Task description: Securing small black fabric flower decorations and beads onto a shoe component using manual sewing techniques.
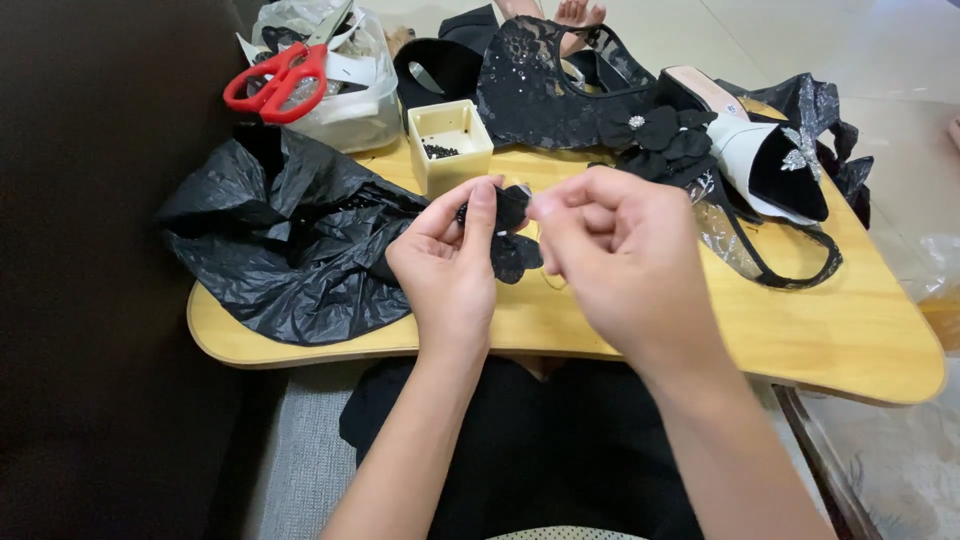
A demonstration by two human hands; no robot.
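Over the lap table (850,340), the left hand (450,265) is pinching a black fabric flower (512,235); right hand (620,250) fingertips are closing beside it, seemingly stitching; pulling next needs steady tension.

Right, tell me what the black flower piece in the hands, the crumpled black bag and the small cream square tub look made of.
Black flower piece: likely matte fabric, with soft, floppy petals. Crumpled black bag: thin plastic film, glossy on sharp creases. Small cream square tub: probably rigid plastic, with smooth, even walls.
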